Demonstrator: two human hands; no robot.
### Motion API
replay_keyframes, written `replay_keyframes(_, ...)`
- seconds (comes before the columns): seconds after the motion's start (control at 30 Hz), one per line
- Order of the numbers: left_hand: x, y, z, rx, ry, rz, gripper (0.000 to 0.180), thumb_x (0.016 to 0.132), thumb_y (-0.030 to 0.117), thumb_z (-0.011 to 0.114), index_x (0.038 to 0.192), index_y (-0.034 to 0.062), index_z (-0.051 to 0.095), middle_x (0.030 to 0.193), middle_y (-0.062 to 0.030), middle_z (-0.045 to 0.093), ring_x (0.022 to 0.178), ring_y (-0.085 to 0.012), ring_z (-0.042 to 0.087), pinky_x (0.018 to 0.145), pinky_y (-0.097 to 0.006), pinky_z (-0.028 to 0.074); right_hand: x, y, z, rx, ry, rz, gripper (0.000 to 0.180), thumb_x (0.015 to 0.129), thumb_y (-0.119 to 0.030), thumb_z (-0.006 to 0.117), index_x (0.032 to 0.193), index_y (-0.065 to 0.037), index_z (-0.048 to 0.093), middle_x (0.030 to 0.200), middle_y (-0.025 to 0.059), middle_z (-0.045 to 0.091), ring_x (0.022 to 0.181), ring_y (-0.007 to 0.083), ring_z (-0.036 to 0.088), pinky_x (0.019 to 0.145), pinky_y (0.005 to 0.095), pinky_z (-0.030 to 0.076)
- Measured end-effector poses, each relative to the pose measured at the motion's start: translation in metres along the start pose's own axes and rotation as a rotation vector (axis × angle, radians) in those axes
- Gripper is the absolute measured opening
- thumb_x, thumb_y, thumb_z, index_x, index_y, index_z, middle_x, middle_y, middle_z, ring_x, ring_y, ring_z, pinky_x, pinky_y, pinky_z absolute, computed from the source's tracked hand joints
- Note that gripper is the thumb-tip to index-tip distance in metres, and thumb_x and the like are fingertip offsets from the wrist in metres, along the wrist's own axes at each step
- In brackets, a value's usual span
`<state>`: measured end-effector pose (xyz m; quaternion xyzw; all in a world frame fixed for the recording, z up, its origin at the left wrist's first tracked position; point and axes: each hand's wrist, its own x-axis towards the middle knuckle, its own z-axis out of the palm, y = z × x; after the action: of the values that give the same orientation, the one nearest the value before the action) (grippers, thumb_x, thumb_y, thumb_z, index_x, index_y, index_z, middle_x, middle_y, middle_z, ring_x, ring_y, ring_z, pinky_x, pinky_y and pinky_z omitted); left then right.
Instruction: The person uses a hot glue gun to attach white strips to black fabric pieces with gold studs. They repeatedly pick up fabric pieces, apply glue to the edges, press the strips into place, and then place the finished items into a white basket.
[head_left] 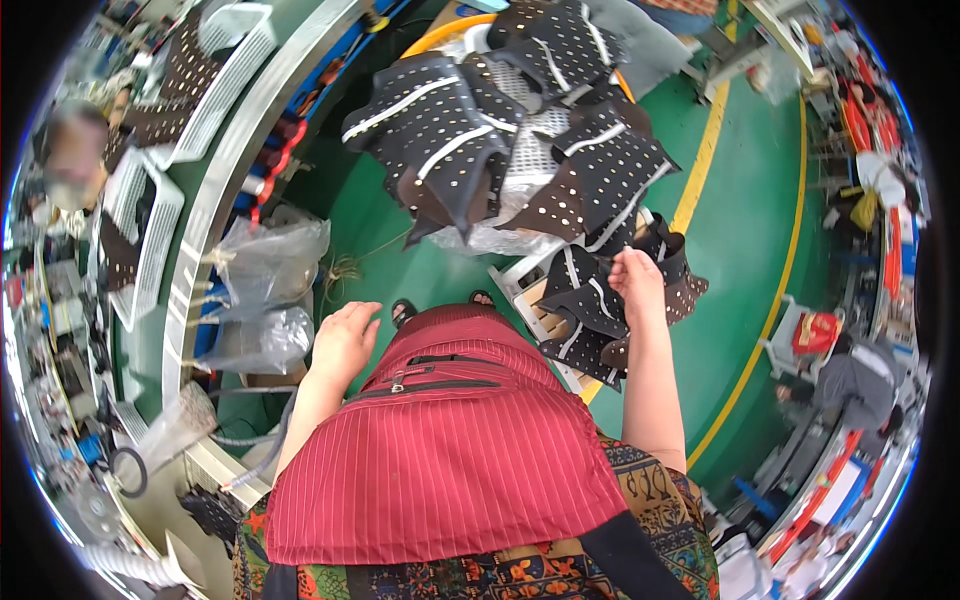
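My right hand (637, 280) reaches forward with its fingers curled together at the edge of a stack of black pieces (580, 290) with pale dots and light stripes. It seems to pinch one of them; the fingertips partly hide the contact. These pieces lie on a low wooden-topped stand (535, 310). My left hand (345, 340) hovers beside my red striped apron (450, 450), fingers stretched and nothing in them. Ahead, a larger heap of similar dotted pieces (440, 130) lies over a white perforated basket (535, 155) and an orange-rimmed round container (440, 35).
Clear plastic bags (265, 265) hang along the metal-edged bench (215, 180) on my left. White racks (150, 200) with dotted pieces stand beyond it, near a person. Yellow lines mark the green floor (745, 330). Another person (860, 385) bends at the right, near a white stool (795, 335).
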<state>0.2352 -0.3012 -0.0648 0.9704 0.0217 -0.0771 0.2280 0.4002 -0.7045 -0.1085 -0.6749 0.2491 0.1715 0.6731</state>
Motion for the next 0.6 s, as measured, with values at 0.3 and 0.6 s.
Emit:
replay_keyframes(0.3,-0.111,-0.078,-0.030,-0.075,0.303,-0.374,0.024,0.081,0.015,0.062,0.103,0.0061,0.062,0.098,-0.0115,0.063,0.092,-0.0310,0.062,0.080,-0.041,0.050,-0.055,-0.030,0.195,-0.504,-0.572,-0.305,0.019,0.091,-0.017,0.057,0.103,-0.002,0.062,0.080,0.0005,0.057,0.070,0.0082,0.051,0.065,0.0227,0.044)
replay_keyframes(0.6,-0.289,-0.125,-0.037,0.113,1.071,-0.870,0.022,0.080,0.014,0.065,0.101,0.0096,0.062,0.097,-0.0069,0.062,0.091,-0.0277,0.060,0.077,-0.039,0.048,-0.125,-0.011,0.373,-0.816,-1.077,-0.379,0.017,0.092,-0.012,0.055,0.107,-0.005,0.060,0.082,-0.0001,0.058,0.068,0.0067,0.053,0.064,0.0198,0.044)
